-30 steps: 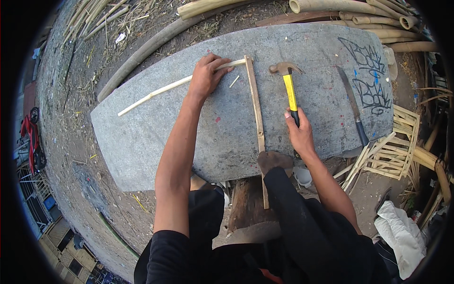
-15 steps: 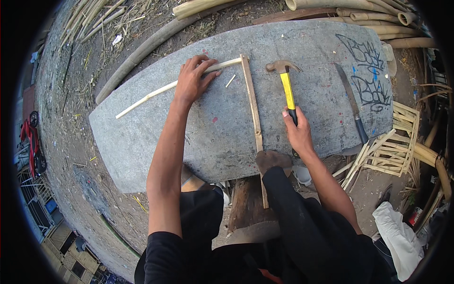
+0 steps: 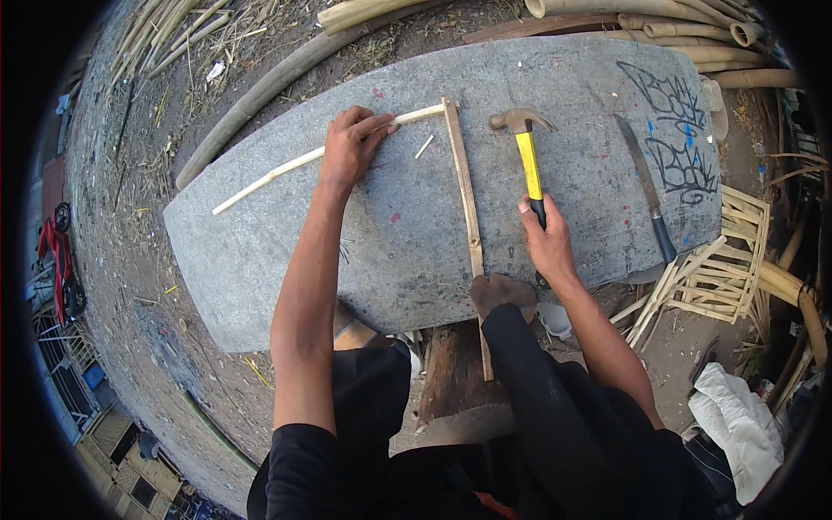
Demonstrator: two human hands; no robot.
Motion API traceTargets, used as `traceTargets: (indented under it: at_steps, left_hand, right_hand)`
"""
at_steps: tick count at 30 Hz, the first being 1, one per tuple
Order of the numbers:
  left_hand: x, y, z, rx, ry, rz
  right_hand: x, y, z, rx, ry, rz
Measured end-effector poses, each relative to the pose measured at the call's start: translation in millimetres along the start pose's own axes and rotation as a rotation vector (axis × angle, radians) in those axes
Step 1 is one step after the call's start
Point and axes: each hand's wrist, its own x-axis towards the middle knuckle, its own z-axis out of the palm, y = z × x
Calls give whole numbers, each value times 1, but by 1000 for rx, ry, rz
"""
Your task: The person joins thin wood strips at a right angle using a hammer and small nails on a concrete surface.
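My left hand [image 3: 352, 143] is closed on a pale bamboo strip [image 3: 269, 179], fingers and thumb pinching it right of its middle. The strip's right end meets the top of a brown wooden stick [image 3: 462, 178] that lies lengthwise toward me. My foot [image 3: 501, 295] presses on the stick's near part. My right hand [image 3: 548, 238] is wrapped round the black grip of a claw hammer [image 3: 529, 163] with a yellow shaft, its head resting over the slab. A short bamboo sliver [image 3: 424, 146] lies between the strip and the stick.
All this lies on a grey slab [image 3: 572, 230]. A long knife [image 3: 645, 186] with a dark handle rests at its right. Beyond are a slatted bamboo frame [image 3: 724, 260], bamboo poles [image 3: 685, 30] and a white cloth [image 3: 737, 425]. Graffiti marks the slab's right end.
My left fingers have drawn together, from spread over the bamboo strip to pinching it. The right hand and hammer have hardly moved.
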Motion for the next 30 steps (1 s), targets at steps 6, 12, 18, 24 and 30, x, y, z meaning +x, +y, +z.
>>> traceTargets:
  at_steps: [6, 12, 18, 24, 30]
  left_hand:
    - [0, 3, 0, -28, -20, -51]
    - [0, 2, 2, -25, 50, -4]
    - [-1, 3, 3, -45, 45, -37]
    - [-1, 1, 3, -65, 47, -33]
    - [-1, 0, 3, -84, 39, -64]
  right_hand:
    - [-1, -1, -1, 3, -9, 9]
    - [-1, -2, 0, 0, 4, -3]
    - [0, 1, 1, -17, 12, -25]
    - [2, 2, 1, 1, 13, 5]
    - [4, 6, 4, 41, 33, 30]
